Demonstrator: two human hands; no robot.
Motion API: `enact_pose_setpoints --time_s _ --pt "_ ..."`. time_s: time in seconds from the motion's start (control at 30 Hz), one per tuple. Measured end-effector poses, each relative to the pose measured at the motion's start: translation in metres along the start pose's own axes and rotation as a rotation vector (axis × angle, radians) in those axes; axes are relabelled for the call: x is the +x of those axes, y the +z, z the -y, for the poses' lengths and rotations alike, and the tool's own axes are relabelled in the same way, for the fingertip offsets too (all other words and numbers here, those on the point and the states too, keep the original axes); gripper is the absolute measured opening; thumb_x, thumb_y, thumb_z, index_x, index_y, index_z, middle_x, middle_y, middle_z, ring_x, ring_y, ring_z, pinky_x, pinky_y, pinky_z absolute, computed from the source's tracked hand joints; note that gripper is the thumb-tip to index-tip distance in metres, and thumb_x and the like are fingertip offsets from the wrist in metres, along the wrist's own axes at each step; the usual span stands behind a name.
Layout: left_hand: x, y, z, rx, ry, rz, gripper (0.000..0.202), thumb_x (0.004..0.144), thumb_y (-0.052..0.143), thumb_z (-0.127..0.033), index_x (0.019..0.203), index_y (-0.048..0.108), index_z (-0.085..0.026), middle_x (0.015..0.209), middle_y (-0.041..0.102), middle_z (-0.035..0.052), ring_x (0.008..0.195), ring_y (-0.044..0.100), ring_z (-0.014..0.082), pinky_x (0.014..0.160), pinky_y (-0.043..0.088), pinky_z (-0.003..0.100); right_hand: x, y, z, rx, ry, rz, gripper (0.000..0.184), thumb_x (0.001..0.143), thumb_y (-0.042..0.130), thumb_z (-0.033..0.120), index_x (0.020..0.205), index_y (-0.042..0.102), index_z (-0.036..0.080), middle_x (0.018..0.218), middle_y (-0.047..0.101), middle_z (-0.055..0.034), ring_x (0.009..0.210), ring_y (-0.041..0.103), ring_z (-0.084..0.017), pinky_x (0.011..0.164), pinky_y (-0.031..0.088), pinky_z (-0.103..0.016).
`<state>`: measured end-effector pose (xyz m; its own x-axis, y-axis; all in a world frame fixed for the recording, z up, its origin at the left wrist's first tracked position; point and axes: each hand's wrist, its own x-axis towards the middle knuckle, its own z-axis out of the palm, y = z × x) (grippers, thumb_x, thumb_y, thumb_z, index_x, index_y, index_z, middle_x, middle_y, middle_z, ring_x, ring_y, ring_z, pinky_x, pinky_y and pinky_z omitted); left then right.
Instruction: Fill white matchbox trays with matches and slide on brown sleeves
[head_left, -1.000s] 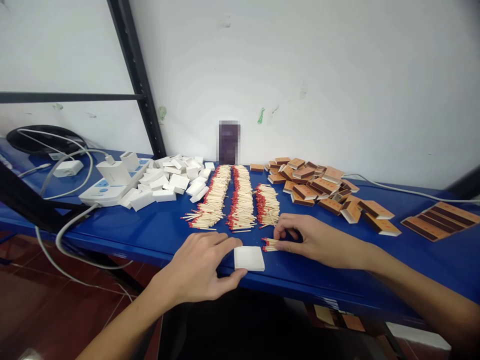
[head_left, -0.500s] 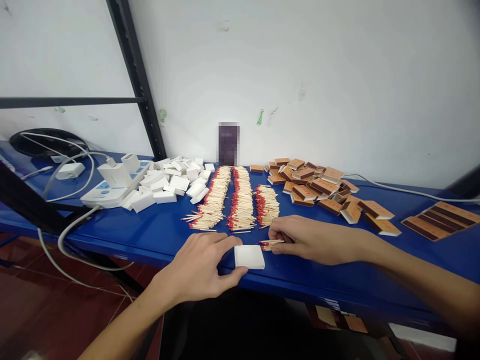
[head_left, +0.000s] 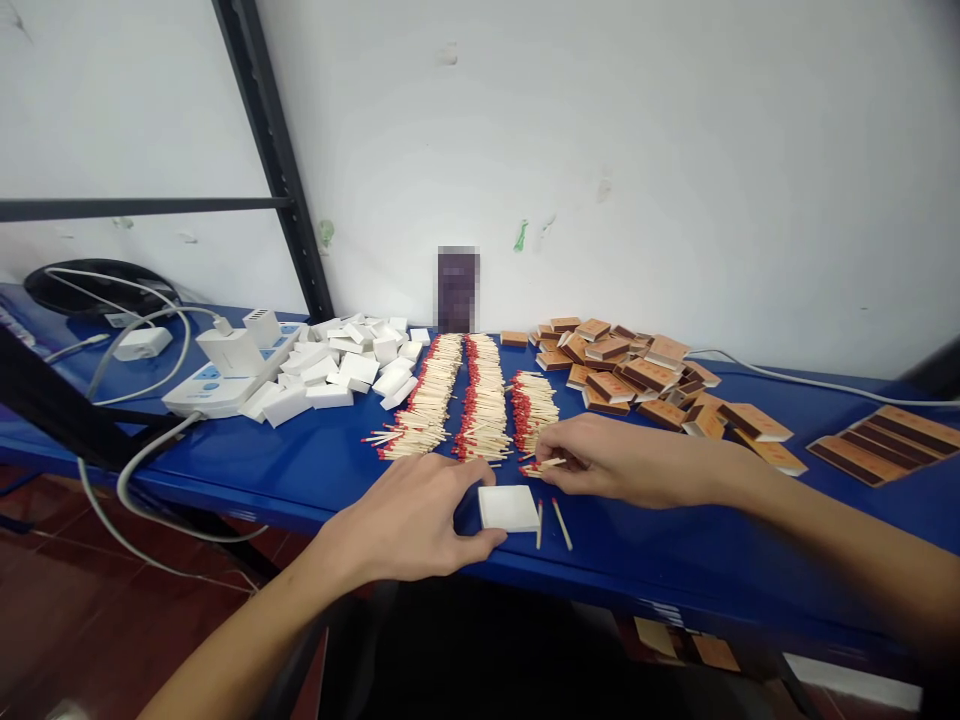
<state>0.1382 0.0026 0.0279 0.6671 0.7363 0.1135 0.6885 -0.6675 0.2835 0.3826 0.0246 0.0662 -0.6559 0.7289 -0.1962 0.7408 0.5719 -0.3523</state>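
A small white matchbox tray (head_left: 509,508) lies near the front of the blue table, its cavity facing up. My left hand (head_left: 409,515) grips it from the left, thumb at its near edge and fingers at its far left corner. Between the fingertips of my right hand (head_left: 592,455) is a small bunch of red-tipped matches (head_left: 541,467), at the near end of the short right-hand row of matches (head_left: 536,405). Two loose matches (head_left: 561,523) lie just right of the tray. Some of my right fingers are hidden behind the hand.
Two longer rows of matches (head_left: 484,395) stretch back. A heap of white trays (head_left: 337,365) and a power strip (head_left: 225,385) sit left. Brown matchbox sleeves (head_left: 637,370) are piled at right, with several laid side by side (head_left: 885,443). A black shelf post (head_left: 281,150) rises at left.
My right hand has moved away from the tray, back toward the short row with matches in its fingers. Two matches now lie beside the tray, which has shifted slightly right and back.
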Motion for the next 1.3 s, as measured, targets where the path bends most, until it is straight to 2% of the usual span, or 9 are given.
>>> enact_pose_setpoints --time_s 0.17,0.33,0.53,0.7,0.87,1.03,1.1,1.2,1.3 --pt "0.003 0.001 -0.002 -0.047 -0.035 -0.013 0.029 0.082 0.065 -0.047 0.100 0.063 -0.025 0.062 0.055 -0.0043 0.056 0.053 0.0173 0.055 0.027 0.026 0.000 -0.006 0.012 0.020 -0.024 -0.010 0.019 0.090 0.050 0.026 0.073 0.052 0.020 0.065 0.048 0.0037 0.057 0.038 -0.011 0.051 0.029 -0.024" --pt "0.004 0.002 -0.003 -0.055 -0.034 -0.040 0.025 0.082 0.065 -0.046 0.093 0.063 -0.023 0.058 0.052 -0.0053 0.052 0.049 0.0155 0.052 0.025 0.026 0.003 0.003 0.023 0.006 -0.083 0.008 0.014 0.092 0.053 0.029 0.085 0.061 0.019 0.080 0.060 -0.0017 0.067 0.052 -0.014 0.058 0.036 -0.025" --pt "0.002 0.006 -0.002 -0.043 -0.025 -0.066 0.028 0.085 0.063 -0.048 0.095 0.065 -0.022 0.059 0.052 -0.0050 0.052 0.049 0.0155 0.053 0.028 0.026 0.010 0.008 0.025 -0.003 -0.111 -0.039 0.014 0.092 0.059 0.032 0.093 0.065 0.019 0.089 0.064 -0.0044 0.078 0.057 -0.018 0.066 0.040 -0.027" --pt "0.000 0.010 0.001 -0.070 -0.016 -0.111 0.033 0.084 0.064 -0.047 0.107 0.066 -0.023 0.071 0.059 -0.0023 0.064 0.056 0.0175 0.063 0.038 0.028 -0.016 0.007 0.015 -0.012 -0.064 -0.136 0.020 0.093 0.059 0.038 0.102 0.064 0.021 0.098 0.064 -0.0043 0.087 0.057 -0.020 0.072 0.043 -0.030" --pt "-0.001 0.009 0.001 -0.072 0.005 -0.108 0.029 0.084 0.065 -0.043 0.103 0.068 -0.021 0.078 0.061 -0.0002 0.070 0.059 0.0185 0.068 0.042 0.029 -0.040 0.015 0.017 0.120 -0.080 0.020 0.023 0.094 0.058 0.038 0.113 0.065 0.026 0.109 0.062 -0.0034 0.097 0.059 -0.020 0.081 0.045 -0.031" --pt "-0.003 0.009 0.002 -0.087 0.029 -0.136 0.042 0.085 0.064 -0.044 0.119 0.063 -0.020 0.090 0.063 0.0036 0.081 0.061 0.0212 0.077 0.048 0.033 -0.039 0.022 0.013 0.165 -0.094 0.024 0.014 0.096 0.055 0.028 0.101 0.068 0.024 0.105 0.061 -0.0028 0.093 0.060 -0.017 0.080 0.046 -0.029" --pt "-0.005 0.011 0.003 -0.100 0.076 -0.189 0.046 0.086 0.065 -0.043 0.125 0.060 -0.020 0.100 0.061 0.0062 0.089 0.060 0.0223 0.081 0.049 0.035 -0.038 0.025 0.009 0.166 -0.109 0.005 0.016 0.098 0.052 0.028 0.096 0.067 0.023 0.102 0.061 -0.0026 0.090 0.060 -0.017 0.078 0.046 -0.029" --pt "-0.006 0.013 0.002 -0.084 0.201 -0.244 0.037 0.089 0.062 -0.038 0.122 0.061 -0.021 0.111 0.056 0.0085 0.101 0.056 0.0233 0.088 0.048 0.035 -0.039 0.028 0.006 0.149 -0.130 -0.007 0.021 0.100 0.047 0.030 0.094 0.065 0.022 0.100 0.060 -0.0031 0.088 0.059 -0.017 0.077 0.045 -0.029" --pt "-0.007 0.014 0.001 -0.027 0.283 -0.204 0.030 0.093 0.057 -0.033 0.121 0.061 -0.022 0.119 0.054 0.0094 0.110 0.052 0.0249 0.096 0.044 0.038 -0.042 0.029 0.007 0.122 -0.116 -0.015 0.021 0.101 0.046 0.033 0.096 0.063 0.022 0.100 0.061 -0.0032 0.088 0.059 -0.018 0.077 0.045 -0.030"
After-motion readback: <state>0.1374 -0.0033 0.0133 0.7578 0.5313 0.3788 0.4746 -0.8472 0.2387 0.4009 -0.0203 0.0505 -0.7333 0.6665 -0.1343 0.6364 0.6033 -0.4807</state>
